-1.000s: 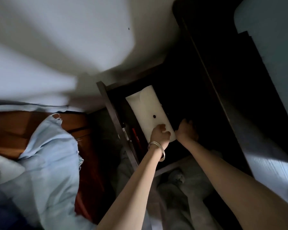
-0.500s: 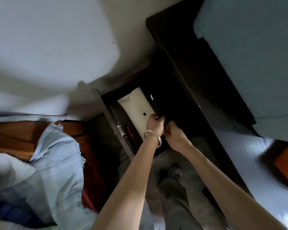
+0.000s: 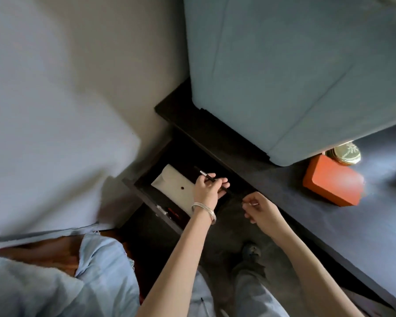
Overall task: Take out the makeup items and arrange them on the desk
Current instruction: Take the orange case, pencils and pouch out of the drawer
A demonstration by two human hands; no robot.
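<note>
1. Makeup pencil (image 3: 209, 178): slim, dark, with a silver band near its far end. You hold it over the open drawer (image 3: 146, 191), lying slantwise above the drawer's right part.
2. Your left hand (image 3: 207, 191): fingers and thumb are curled round the pencil's middle, pinching it. Silver bangles (image 3: 204, 210) sit on that wrist.
3. Your right hand (image 3: 260, 209): it hangs just outside the drawer's right front corner, close to the pencil's near tip. The fingers are bent together; whether they pinch anything is too small to tell.
4. Cream pouch (image 3: 176, 187): flat, with a dark snap button, lying inside the drawer, partly under your left hand.
5. Small items at the drawer's near left edge: a red stick (image 3: 173, 212) and a pale metallic piece (image 3: 161, 209), both dim.
6. Dark desk (image 3: 341, 225): it runs to the right of the drawer, above it.
7. Orange box (image 3: 332, 180): on the desk, well right of the drawer.
8. Round gold tin (image 3: 344, 153): touching the box's far side.
9. Blue-grey panel (image 3: 295, 65): standing on the desk beyond the drawer.
</note>
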